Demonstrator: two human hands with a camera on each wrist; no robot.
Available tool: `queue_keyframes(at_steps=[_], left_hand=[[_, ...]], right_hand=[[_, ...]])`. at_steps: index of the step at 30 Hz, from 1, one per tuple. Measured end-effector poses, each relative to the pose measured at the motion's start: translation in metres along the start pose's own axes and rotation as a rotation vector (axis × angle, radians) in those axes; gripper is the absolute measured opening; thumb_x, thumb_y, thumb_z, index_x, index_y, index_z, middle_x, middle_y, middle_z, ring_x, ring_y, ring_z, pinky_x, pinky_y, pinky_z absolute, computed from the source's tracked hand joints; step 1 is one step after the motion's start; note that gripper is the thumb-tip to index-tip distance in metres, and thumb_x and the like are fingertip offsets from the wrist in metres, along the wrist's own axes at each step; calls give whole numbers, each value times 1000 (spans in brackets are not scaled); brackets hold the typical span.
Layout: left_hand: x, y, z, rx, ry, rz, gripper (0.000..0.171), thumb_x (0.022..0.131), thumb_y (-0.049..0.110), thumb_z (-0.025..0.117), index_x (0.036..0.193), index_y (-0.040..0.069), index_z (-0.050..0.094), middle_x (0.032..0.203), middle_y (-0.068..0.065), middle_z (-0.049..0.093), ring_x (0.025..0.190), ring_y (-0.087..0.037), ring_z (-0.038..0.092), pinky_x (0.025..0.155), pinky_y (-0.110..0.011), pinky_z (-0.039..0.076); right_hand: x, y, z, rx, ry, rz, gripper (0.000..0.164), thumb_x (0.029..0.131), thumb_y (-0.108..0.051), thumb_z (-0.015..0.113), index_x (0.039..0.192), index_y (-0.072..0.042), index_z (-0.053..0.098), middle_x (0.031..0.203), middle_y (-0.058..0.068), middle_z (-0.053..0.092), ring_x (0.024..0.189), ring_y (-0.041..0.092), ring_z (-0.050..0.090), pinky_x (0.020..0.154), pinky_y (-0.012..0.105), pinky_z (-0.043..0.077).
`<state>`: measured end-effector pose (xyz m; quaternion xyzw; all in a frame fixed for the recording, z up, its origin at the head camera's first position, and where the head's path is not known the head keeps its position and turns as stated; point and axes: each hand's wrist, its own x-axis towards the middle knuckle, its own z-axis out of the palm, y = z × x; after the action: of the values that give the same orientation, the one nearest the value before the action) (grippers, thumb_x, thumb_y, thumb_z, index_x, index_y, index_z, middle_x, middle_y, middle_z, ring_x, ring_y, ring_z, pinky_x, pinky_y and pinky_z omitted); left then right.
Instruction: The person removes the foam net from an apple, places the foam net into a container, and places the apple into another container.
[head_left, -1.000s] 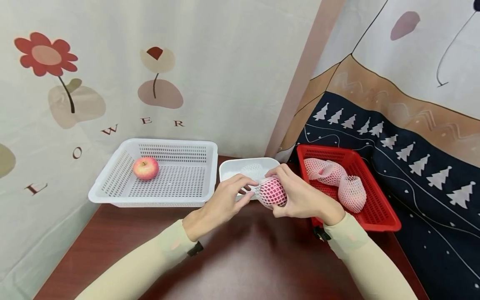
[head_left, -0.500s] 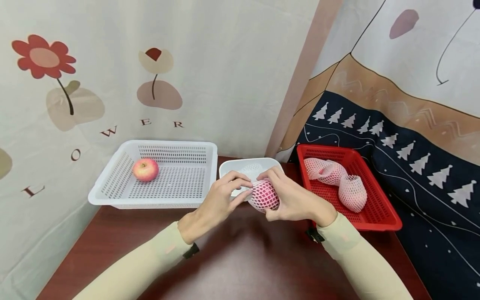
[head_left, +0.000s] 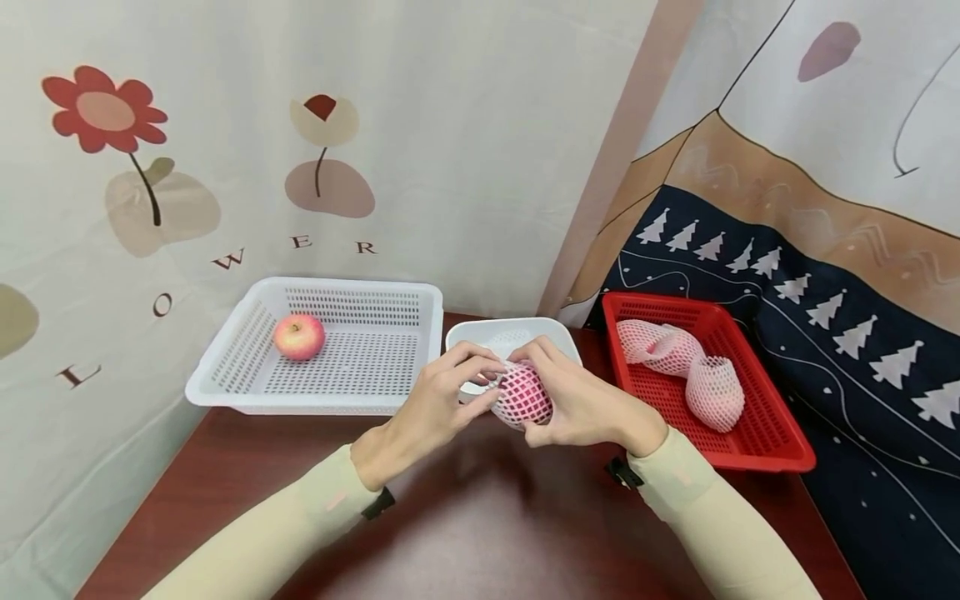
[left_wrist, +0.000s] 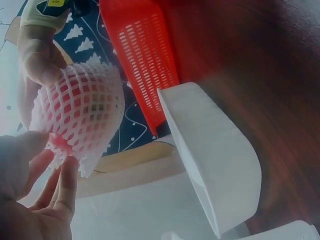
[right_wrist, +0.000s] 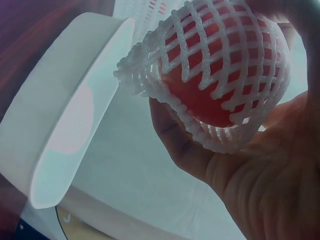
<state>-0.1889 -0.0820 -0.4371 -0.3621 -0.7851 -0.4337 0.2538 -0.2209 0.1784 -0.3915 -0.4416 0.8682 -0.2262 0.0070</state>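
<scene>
Netted apple (head_left: 522, 397) and right hand (head_left: 588, 400) have slid a bit left and in toward the person since a second ago, closer to the left hand (head_left: 429, 410); the baskets haven't budged. Right hand's got the fruit properly, fingers and thumb round its side, held above the wood table (head_left: 480, 533). Left thumb and fingertips are at the edge of the foam net (right_wrist: 250, 55) with a narrow gap between them; can't tell if they're actually pinching it. My guess on why: one hand steadies the fruit from the right so the other can get at the net's loose end. Right wrist cam shows a big patch of bare red skin where the net gapes, which you don't get from the head view. Just past the hands is the white tray (head_left: 468, 337), whose deep side wall shows way better on the left wrist cam. Farther out, head view has a bare apple (head_left: 299, 337) in the white basket (head_left: 315, 405), presumably kept apart from the netted fruit (head_left: 715, 396) in the red basket (head_left: 652, 383). Printed curtain (head_left: 450, 167) behind everything.
</scene>
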Motion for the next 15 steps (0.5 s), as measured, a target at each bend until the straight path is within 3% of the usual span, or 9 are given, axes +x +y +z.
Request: queue_keyframes(at_steps=[7, 15], left_hand=[[-3, 2, -4, -29, -60, -46, 36, 97, 0, 90, 132, 2, 80, 130, -14, 75, 117, -31, 82, 96, -32, 72], [-8, 3, -8, 7, -34, -27, 41, 90, -2, 95, 128, 3, 80, 116, -15, 68, 103, -27, 84, 91, -31, 72]], right_hand=[[0, -3, 0, 5, 9, -22, 80, 82, -28, 89, 152, -10, 54, 145, 4, 60, 126, 13, 59, 100, 28, 65], [1, -5, 3, 3, 20, -41, 79, 84, -28, 89, 152, -10, 54, 145, 4, 61, 126, 14, 61, 102, 29, 65]])
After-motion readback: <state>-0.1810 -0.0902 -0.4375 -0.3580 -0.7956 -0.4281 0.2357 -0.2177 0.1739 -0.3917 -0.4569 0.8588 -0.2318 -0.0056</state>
